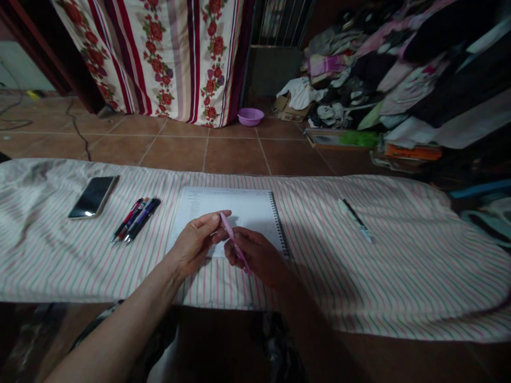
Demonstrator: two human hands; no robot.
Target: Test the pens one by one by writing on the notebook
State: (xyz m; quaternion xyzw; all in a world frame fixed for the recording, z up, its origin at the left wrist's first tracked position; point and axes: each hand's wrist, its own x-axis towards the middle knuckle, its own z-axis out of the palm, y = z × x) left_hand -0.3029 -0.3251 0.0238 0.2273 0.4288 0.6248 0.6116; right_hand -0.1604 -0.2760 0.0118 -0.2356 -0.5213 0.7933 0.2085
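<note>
A pink pen (233, 242) is held between both hands over a spiral notebook (243, 210) that lies on a striped cloth (359, 266). My left hand (195, 242) pinches the pen's upper end with thumb and fingers. My right hand (257, 255) is closed round its lower part. Left of the notebook lie several pens (136, 218) in a bunch. A single white and black pen (356, 219) lies to the right, apart from both hands.
A black phone (93, 197) rests on the cloth at the left. Beyond lies a brown tiled floor (235, 151) with a purple bowl (250, 116), a flowered curtain (167, 58), and piled clothes (399, 69) at the right.
</note>
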